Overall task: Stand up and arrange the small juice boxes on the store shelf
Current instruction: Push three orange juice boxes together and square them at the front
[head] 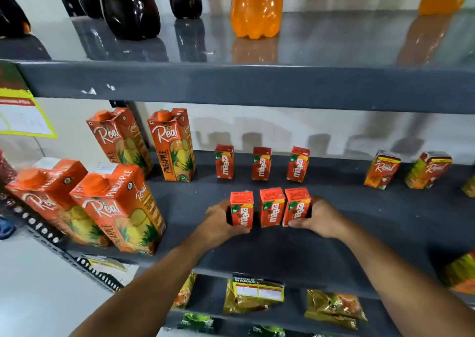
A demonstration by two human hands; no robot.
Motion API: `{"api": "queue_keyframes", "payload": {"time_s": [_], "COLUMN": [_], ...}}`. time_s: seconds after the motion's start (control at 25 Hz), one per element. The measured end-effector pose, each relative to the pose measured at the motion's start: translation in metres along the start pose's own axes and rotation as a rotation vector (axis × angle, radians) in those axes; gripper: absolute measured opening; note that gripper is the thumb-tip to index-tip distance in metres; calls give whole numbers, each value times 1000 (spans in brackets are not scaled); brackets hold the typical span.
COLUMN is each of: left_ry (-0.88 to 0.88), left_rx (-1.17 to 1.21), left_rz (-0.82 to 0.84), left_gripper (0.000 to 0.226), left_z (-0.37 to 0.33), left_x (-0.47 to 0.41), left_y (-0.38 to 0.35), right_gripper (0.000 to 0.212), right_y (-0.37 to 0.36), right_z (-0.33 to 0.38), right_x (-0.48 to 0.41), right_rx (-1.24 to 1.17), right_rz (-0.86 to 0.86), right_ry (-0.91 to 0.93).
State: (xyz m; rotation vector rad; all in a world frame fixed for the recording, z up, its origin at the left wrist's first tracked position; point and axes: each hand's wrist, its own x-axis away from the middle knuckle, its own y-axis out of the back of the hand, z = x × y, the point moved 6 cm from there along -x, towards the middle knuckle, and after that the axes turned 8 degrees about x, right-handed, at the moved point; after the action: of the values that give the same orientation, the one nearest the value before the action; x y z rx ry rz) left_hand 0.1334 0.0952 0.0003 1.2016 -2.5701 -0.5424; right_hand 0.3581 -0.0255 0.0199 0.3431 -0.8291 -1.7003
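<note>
Shelving of dark grey painted metal (334,208) stands against a pale wall; dark and orange soft-drink bottles on the upper shelf are cut off at the top; gold snack packets (253,298) lie half hidden on the shelf below. Three small red "maaza" juice boxes (271,207) stand upright near the front edge, three more (261,163) behind; left hand (218,225) grips the leftmost, right hand (321,217) the rightmost. Tall orange "Real" "PINEAPPLE" cartons (174,145) stand left.
</note>
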Motion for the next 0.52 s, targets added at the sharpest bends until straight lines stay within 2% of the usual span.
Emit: {"api": "queue_keyframes", "payload": {"time_s": [0.16, 0.32, 0.52], "left_ry": [-5, 1, 115], "left_rx": [12, -6, 207], "left_rz": [32, 32, 67], "left_gripper": [76, 81, 78], "left_z": [2, -8, 3], "left_x": [-8, -10, -10], "left_y": [-8, -23, -23], "right_gripper": [43, 44, 44], "right_y": [-1, 4, -10], "right_z": [-1, -3, 15], "right_x": [-12, -14, 1], "right_rx": [26, 19, -58], "right_rz": [44, 69, 89], "right_ry": [1, 1, -80]}}
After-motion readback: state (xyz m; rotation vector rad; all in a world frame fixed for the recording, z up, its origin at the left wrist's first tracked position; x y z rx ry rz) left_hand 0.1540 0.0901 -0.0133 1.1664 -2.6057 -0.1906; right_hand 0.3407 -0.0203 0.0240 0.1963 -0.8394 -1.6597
